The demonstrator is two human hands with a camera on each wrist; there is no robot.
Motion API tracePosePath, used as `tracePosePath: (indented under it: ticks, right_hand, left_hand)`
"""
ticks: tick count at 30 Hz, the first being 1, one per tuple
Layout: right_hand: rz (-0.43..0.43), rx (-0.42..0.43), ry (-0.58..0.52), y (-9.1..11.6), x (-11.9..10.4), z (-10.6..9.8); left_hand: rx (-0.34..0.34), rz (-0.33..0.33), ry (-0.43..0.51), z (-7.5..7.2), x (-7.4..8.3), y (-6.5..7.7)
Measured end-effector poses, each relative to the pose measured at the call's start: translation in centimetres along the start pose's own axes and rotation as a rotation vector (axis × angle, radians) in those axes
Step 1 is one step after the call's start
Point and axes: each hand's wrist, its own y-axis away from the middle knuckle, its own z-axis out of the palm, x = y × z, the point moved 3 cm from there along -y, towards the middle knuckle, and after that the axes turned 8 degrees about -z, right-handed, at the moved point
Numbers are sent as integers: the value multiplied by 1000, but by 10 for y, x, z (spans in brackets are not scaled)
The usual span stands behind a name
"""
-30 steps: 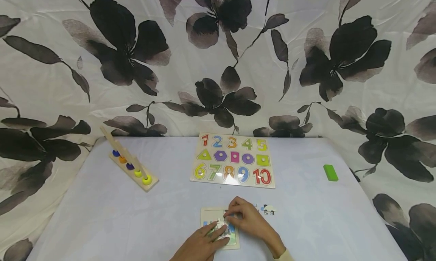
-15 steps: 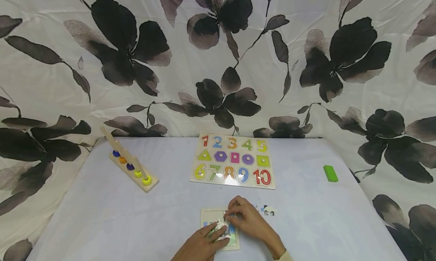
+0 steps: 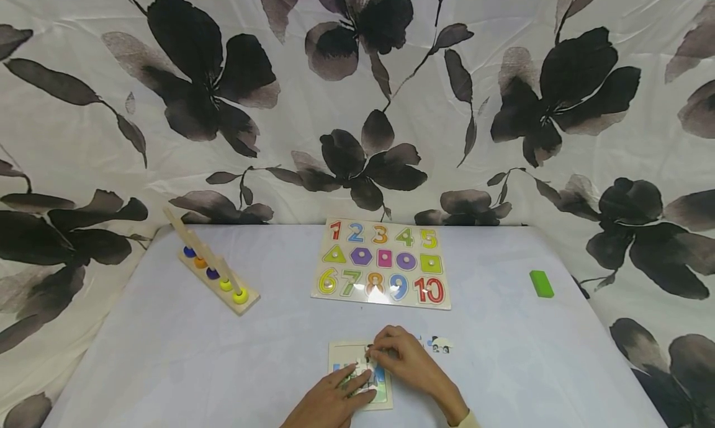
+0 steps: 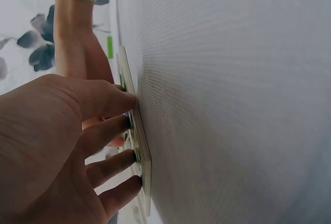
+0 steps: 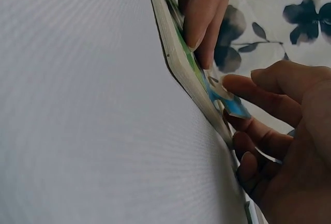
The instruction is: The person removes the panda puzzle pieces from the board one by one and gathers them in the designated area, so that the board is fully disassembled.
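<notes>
A small jigsaw puzzle board [image 3: 338, 347] with a pale wooden frame lies near the front of the table. My left hand [image 3: 329, 398] rests on it with spread fingers, and in the left wrist view its fingertips touch the board's face and edge. At the board's upper right, my right hand [image 3: 410, 363] pinches a puzzle piece [image 5: 237, 107] printed in blue and white. The right wrist view shows that piece tilted up from the board between thumb and finger. Just right of this hand lies a loose panda-printed puzzle piece [image 3: 441, 345]; another is partly hidden behind the hand.
A number-and-shape board [image 3: 381, 263] lies behind the puzzle. At the left stands a wooden peg stacker [image 3: 223, 279] with coloured beads. A green block [image 3: 542, 284] lies at the right on the white-covered table [image 3: 167, 366]. Floral cloth [image 3: 357, 105] hangs behind.
Both hands stay almost in place over the puzzle board. The right hand's fingers shift only slightly, and the other objects keep their places.
</notes>
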Motion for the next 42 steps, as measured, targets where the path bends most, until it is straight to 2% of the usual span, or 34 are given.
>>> tracePosePath:
  ticks: [7,12,20,25,31,36,42]
  right_hand:
    - [76,31,-19,2,1,-3]
    - [112,4,-20,3,1,-5]
    - [101,-63,-38,4,0,-7]
    - [94,-71,-35,3,0,-8]
    - [96,-51,-67,4,1,-9]
    - [78,-9,-112,5,1,-14]
    - [146,38,-88,11,5,-30]
  left_hand:
    - [-19,-9,-3,-1,-1,-1]
    - [-30,-10,0,-2,-1,-1]
    - [-41,-15,15,-1,-1,-2]
    - [-50,-13,21,-2,0,-3]
    - [-65,-20,23,-3,0,-2]
    - [-40,-20,8,-3,1,-1]
    - [-27,-21,8,-4,1,0]
